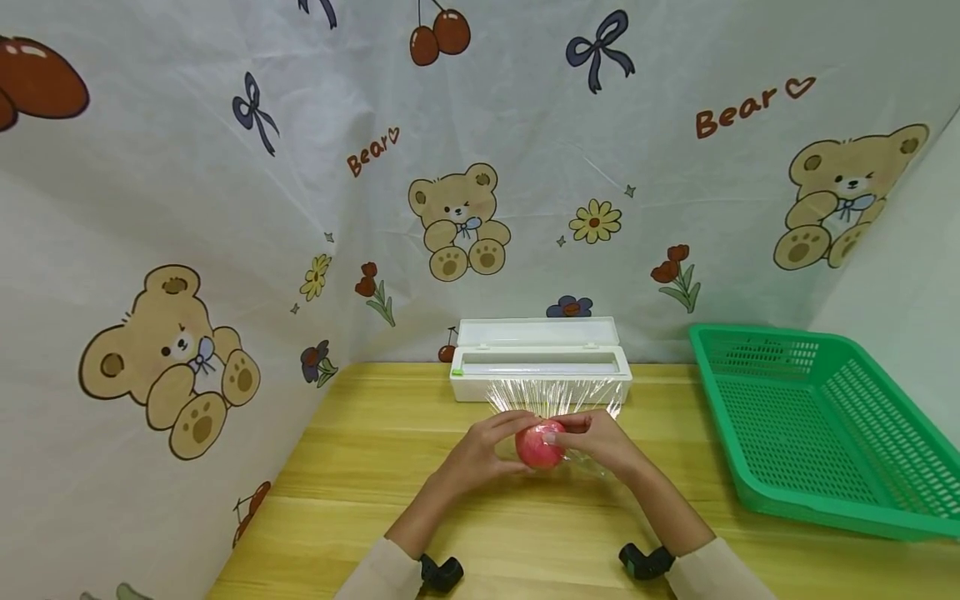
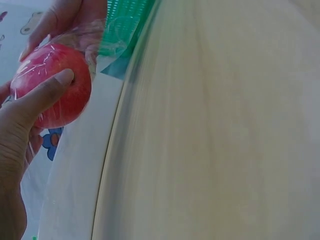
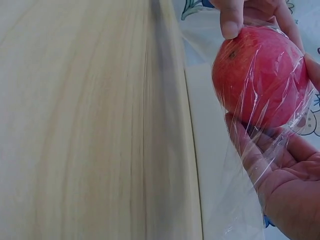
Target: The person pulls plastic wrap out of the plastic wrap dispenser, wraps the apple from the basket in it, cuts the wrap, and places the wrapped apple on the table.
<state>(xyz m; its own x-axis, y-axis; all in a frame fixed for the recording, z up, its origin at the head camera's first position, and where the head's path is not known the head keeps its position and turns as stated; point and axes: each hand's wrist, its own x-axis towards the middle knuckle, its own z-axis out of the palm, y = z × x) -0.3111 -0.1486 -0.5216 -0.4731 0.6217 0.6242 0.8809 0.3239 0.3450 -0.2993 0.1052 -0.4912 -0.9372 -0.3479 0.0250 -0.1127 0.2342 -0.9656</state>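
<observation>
A red apple is held up between both hands, partly covered by clear cling film that creases over its skin. My left hand grips the apple from the left, its thumb near the apple's hollow in the left wrist view. From the other side my right hand pinches the film against the apple, thumb at the front and fingertips at the top. Loose film hangs below the right hand in the head view. A stretched sheet of film runs back from the apple to the white cling film dispenser.
The dispenser's lid stands raised, with the film roll visible inside. A green plastic basket sits on the right of the wooden table. A bear-patterned cloth hangs behind and on the left.
</observation>
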